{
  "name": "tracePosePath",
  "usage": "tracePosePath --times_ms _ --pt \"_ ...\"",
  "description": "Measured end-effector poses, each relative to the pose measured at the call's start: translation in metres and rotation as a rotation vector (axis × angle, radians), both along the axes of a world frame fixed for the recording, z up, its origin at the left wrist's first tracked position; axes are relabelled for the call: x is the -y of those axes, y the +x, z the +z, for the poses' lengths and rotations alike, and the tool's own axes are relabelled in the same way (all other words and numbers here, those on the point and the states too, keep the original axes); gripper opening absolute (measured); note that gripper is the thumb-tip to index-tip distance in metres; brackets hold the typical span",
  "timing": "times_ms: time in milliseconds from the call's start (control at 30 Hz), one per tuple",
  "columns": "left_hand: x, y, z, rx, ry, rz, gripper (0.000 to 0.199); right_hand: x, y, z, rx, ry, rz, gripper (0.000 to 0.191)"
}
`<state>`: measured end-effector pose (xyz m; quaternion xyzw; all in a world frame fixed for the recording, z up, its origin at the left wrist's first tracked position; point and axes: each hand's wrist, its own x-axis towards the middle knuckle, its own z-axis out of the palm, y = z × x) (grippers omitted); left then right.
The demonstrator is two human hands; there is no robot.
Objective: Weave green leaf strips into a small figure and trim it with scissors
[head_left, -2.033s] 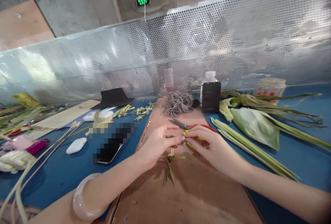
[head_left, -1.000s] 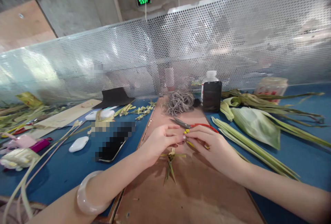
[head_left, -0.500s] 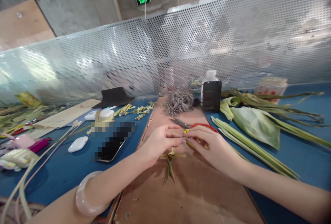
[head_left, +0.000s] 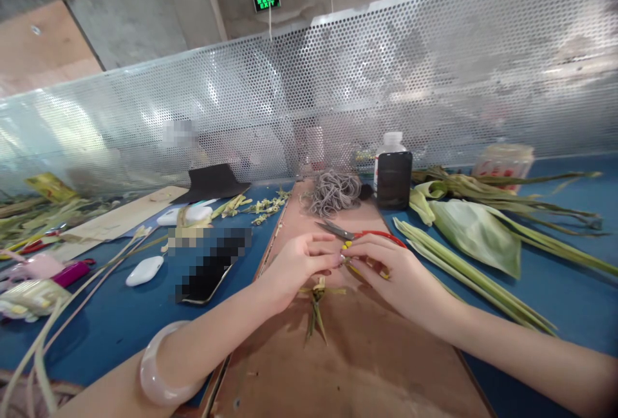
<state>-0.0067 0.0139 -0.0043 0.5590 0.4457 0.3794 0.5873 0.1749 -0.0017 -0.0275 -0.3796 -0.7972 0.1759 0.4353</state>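
My left hand (head_left: 302, 266) and my right hand (head_left: 381, 263) meet fingertip to fingertip above the brown board (head_left: 367, 353). Both are closed in a pinch around something tiny that the fingers mostly hide. Just below my left fingers lies a small figure of knotted green leaf strips (head_left: 316, 308), its arms out sideways and two points towards me. Scissors (head_left: 340, 231) with red and yellow handles rest on the board, partly covered by my right hand. A pale bangle (head_left: 161, 366) circles my left forearm.
Behind the scissors sits a heap of grey cord (head_left: 333, 192), beside a dark-labelled bottle (head_left: 394, 176). Long green leaves (head_left: 477, 276) and a broad leaf (head_left: 477, 234) lie right. A phone (head_left: 215, 270), a white case (head_left: 145, 270) and leaf scraps (head_left: 270, 205) lie left. Perforated metal panels stand behind.
My fingertips have shifted slightly against each other, with the left thumb and finger a little further left. The leaf figure and scissors stay in place.
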Motion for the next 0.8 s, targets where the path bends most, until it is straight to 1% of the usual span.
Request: tracePosePath --times_ms 200,367,533,800 --pt "-0.0006 0.0001 -0.001 0.017 -0.004 -0.002 0.051 -0.0007 -0.0006 -0.0008 -0.008 0.007 0.035 0.02" --pt "0.0 -0.0003 -0.001 0.018 -0.013 -0.005 0.051 -0.0029 -0.0004 -0.0041 -0.009 0.028 0.001 0.015" --pt "0.0007 0.0004 -0.0005 0.021 -0.017 -0.002 0.051 -0.0032 0.0 -0.0035 0.024 0.061 0.001 0.018" --pt "0.0007 0.0013 0.0 0.02 -0.003 -0.003 0.05 -0.0005 0.0013 -0.0032 0.076 0.048 -0.068 0.018"
